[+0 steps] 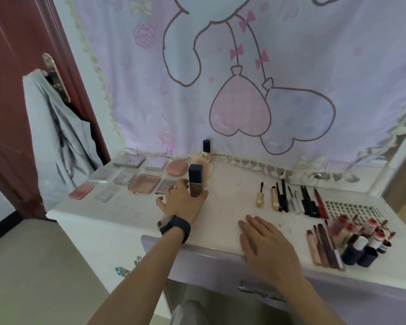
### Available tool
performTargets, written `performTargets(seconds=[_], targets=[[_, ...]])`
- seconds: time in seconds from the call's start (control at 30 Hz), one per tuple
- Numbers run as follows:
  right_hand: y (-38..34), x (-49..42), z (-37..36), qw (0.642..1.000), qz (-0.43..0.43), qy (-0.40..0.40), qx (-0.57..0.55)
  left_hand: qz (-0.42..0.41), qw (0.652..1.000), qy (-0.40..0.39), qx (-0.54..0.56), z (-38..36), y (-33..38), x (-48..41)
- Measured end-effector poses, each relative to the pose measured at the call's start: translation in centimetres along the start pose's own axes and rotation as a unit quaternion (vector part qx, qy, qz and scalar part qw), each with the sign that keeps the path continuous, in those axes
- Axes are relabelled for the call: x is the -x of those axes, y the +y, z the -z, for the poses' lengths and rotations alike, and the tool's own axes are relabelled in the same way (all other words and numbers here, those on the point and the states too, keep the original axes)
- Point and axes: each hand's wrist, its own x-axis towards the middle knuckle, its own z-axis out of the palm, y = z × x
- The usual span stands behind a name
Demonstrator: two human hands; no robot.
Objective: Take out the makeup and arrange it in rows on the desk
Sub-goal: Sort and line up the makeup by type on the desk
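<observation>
Fingers apparently curl around upright bottle.

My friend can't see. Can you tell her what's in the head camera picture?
A person's left hand holds an upright dark-capped bottle on a white desk, while the right hand rests flat. Compacts lie in rows at left; pencils and lipsticks at right.

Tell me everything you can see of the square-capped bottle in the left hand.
The foundation bottle is tall and square-sided, with a dark blocky cap, fitted on, over a brownish, translucent-looking body. It stands upright over the white desk, just right of the palettes; its base is hidden behind the hand. The left hand grips its lower body, thumb on the right side, fingers on the left.
</observation>
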Motion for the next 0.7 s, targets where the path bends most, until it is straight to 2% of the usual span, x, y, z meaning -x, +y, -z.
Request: performTargets(seconds=[0.2,0.37,0.43,0.5,0.6,0.7], targets=[[0.2,0.0,0.0,1.0,-0.001,-0.003,0.005,-0.041,0.998,0.011,0.039,-0.3,-0.5,0.3],[-0.1,0.2,0.3,1.0,-0.009,0.003,-0.027,-0.131,0.988,0.025,0.081,-0.3,0.1,2.3],[-0.3,0.2,1.1,0.996,-0.031,0.002,-0.086,-0.18,0.976,0.041,0.116,-0.2,0.7,3.7],[-0.5,0.1,2.0,0.977,-0.071,0.009,-0.2,-0.218,0.964,0.015,0.148,-0.2,1.0,5.0],[-0.6,-0.2,2.7,0.911,-0.1,0.075,-0.393,-0.273,0.952,-0.053,0.128,-0.9,0.8,6.0],[-0.4,-0.6,3.1,0.869,-0.115,0.123,-0.464,-0.318,0.939,-0.098,0.082,-1.8,0.5,6.0]])
